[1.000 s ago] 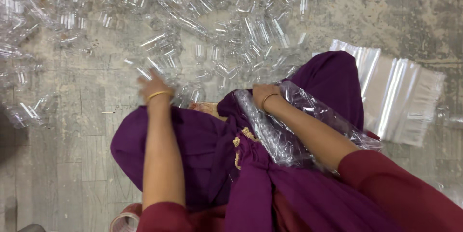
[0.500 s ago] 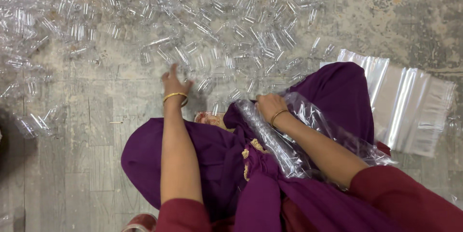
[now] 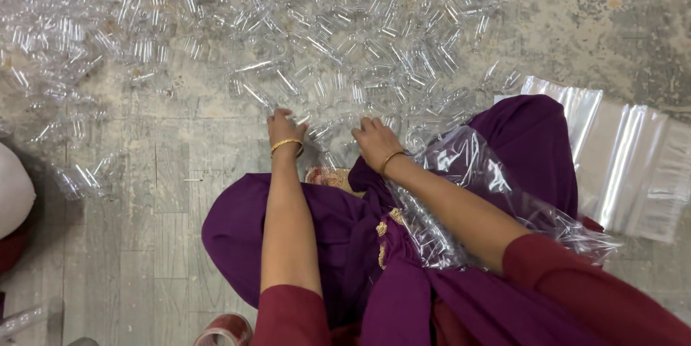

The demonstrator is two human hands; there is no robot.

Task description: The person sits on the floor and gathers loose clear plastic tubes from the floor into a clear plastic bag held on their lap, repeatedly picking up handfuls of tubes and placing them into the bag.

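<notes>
Touching glossy clear tubes (image 3: pixel 324 65): left hand (image 3: pixel 284 129), right hand (image 3: pixel 374 141).

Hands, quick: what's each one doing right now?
Left hand: fingers curled on the small clear plastic tubes; grip cannot be told.
Right hand: same, among tubes; cannot tell.

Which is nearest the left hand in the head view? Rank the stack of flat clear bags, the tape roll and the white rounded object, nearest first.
Measured from the left hand:
1. Tape roll, at the bottom edge, below the hand.
2. White rounded object, at the left edge; only a little farther than the tape roll, so these two are close to call.
3. Stack of flat clear bags, far right, plainly farthest.
</notes>
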